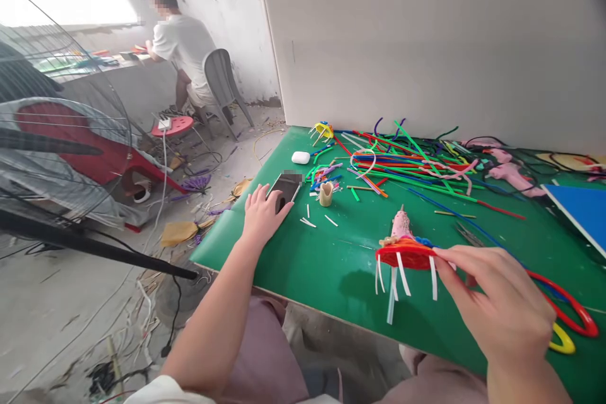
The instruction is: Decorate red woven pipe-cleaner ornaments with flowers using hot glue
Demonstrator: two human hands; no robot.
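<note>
My right hand (502, 297) pinches the edge of a red round craft piece (407, 255) between thumb and fingers, above the table's near part. White strips (403, 274) hang from its underside, and a blue bit shows on its rim. Just behind it rises a pink speckled cone-shaped thing (401, 225) with a thin tip; I cannot tell whether the two are joined. My left hand (262, 214) lies on the table with fingers stretched out, touching the lower part of a dark-screened phone (290, 184).
On the green table (322, 265) are colourful pipe cleaners (416, 167), a beige cup (326, 194), a white case (300, 157), a yellow craft piece (324, 131), a pink glue gun (514, 175) and a blue board (580, 211). A person (182, 44) sits at the back left.
</note>
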